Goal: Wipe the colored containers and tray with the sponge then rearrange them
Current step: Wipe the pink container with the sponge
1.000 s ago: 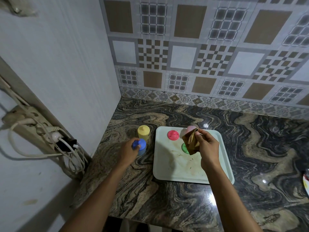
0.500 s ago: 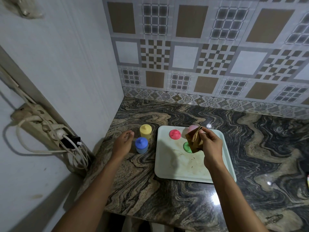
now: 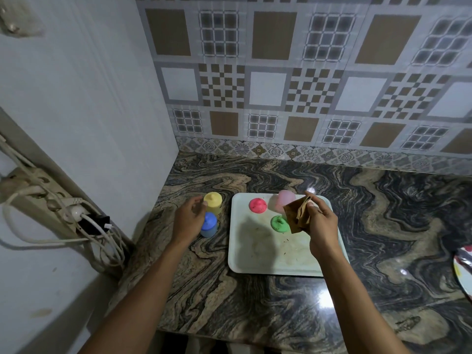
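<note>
Above the tray, the right hand pinched a folded brown sponge between thumb and fingers, just over the green container. The pink container and the red container stood farther back on the tray. Left of the tray, the left hand hung loosely curled, holding nothing, just beside the blue container and the yellow container on the table.

Nothing readable is showing anywhere: the colored containers and the tray are presenting plain surfaces with no lettering, label, brand, number or sign, and the patterned plate far right of the right grip is appearing too blurred to read.
</note>
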